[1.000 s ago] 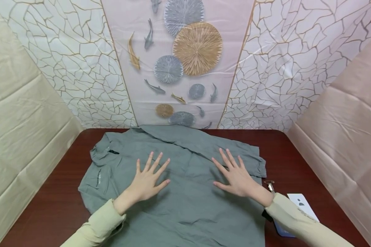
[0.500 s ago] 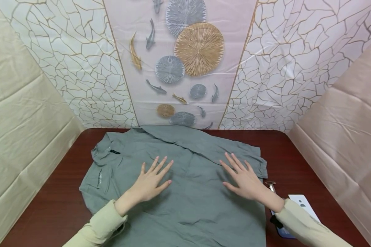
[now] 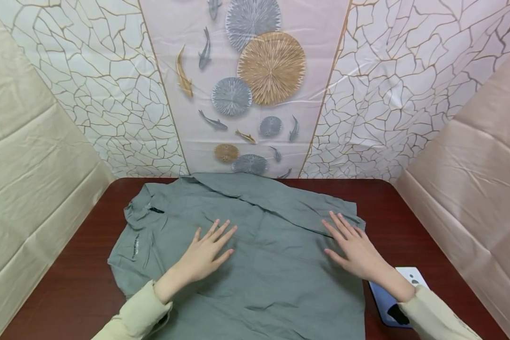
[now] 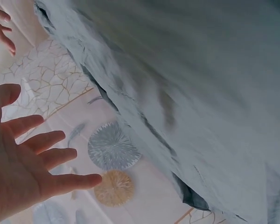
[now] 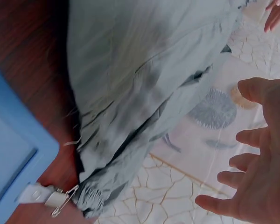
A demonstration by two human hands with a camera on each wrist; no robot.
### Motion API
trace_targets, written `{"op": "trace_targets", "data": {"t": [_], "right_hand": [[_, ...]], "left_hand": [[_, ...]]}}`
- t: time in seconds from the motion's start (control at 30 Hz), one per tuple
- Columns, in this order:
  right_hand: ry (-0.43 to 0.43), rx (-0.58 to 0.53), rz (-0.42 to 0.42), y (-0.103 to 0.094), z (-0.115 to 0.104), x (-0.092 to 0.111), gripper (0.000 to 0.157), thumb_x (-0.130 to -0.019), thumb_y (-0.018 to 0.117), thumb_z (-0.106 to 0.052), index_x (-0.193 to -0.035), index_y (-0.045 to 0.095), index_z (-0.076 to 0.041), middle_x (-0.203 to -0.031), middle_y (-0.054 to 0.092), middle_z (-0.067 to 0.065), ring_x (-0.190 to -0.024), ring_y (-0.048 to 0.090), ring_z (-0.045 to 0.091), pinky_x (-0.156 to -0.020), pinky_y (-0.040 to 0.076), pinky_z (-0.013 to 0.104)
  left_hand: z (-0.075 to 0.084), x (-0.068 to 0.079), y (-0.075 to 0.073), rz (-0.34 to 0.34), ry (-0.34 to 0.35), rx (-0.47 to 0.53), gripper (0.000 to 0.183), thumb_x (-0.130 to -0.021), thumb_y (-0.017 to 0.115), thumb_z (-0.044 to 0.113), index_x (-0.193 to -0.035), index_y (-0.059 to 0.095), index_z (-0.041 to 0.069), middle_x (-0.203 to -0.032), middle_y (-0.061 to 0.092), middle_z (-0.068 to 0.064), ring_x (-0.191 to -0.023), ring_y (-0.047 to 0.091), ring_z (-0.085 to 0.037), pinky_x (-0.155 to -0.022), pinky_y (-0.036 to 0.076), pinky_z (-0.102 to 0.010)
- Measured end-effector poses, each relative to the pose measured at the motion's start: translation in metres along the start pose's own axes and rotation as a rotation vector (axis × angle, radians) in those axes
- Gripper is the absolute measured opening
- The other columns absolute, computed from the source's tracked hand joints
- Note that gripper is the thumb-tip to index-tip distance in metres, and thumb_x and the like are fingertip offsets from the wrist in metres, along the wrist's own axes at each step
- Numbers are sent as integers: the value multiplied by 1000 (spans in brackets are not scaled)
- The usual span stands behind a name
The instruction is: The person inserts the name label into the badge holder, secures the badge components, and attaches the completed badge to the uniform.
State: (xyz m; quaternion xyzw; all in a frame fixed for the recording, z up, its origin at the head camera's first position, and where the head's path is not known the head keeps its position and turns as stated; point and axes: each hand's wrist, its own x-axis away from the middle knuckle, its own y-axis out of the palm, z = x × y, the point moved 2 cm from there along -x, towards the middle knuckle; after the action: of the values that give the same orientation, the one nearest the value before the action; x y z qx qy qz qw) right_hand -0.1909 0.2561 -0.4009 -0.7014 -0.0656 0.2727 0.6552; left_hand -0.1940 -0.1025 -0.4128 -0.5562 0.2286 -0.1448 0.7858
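Note:
A grey-green jacket (image 3: 255, 264) lies spread on the dark red table, its collar (image 3: 142, 210) toward the left and one sleeve (image 3: 280, 196) laid along the far edge. My left hand (image 3: 201, 257) hovers over the jacket's left-middle part, palm down, fingers spread. Over its right side, near the sleeve's cuff, my right hand (image 3: 357, 252) is held the same way. Both wrist views show a gap between the hand and the cloth; neither the left hand (image 4: 23, 163) nor the right hand (image 5: 261, 163) holds anything.
Right of the jacket lies a blue badge holder (image 3: 382, 300), partly under my right forearm, with a white card (image 3: 412, 275) beside it. A metal clip with a safety pin (image 5: 60, 200) is at its end. Patterned cloth (image 3: 255, 94) hangs behind the table.
My right hand has moved to the right and slightly nearer me, covering the metal clip in the head view. The left hand has shifted only slightly. The jacket lies unchanged.

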Motion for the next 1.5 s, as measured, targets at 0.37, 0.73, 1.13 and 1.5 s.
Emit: {"op": "trace_targets", "data": {"t": [0.37, 0.73, 1.13, 1.5], "right_hand": [[38, -74, 51, -17, 13, 14, 68, -81, 66, -25, -139, 34, -8, -139, 36, 24, -111, 50, 37, -80, 43, 54], [74, -116, 65, -25, 18, 28, 69, -78, 69, -19, -137, 36, -7, -128, 46, 27, -90, 57, 31, -57, 45, 31], [217, -161, -89, -26, 34, 48, 62, -77, 69, -19, -130, 41, 0, -104, 57, 20, -78, 57, 23, -52, 40, 26], [315, -169, -177, -21, 43, 66, 52, -76, 70, -23, -119, 50, 1, -94, 59, 18, -68, 57, 22, -46, 39, 27]], "left_hand": [[1, 7, -11, 90, 14, 46, 47, -91, 53, 30, -135, 42, 18, -139, 42, -10, -129, 37, -30, -99, 30, -60], [6, 14, -19, 218, 83, 54, 41, -88, 58, 23, -128, 52, 15, -128, 54, -9, -113, 55, -27, -89, 46, -44], [16, 22, -22, 144, 59, 157, 36, -91, 54, 24, -126, 53, 19, -123, 59, -5, -106, 60, -19, -81, 51, -36], [28, 25, -19, 76, 82, 194, 32, -89, 55, 21, -121, 56, 17, -116, 62, -3, -103, 61, -17, -79, 52, -33]]}}
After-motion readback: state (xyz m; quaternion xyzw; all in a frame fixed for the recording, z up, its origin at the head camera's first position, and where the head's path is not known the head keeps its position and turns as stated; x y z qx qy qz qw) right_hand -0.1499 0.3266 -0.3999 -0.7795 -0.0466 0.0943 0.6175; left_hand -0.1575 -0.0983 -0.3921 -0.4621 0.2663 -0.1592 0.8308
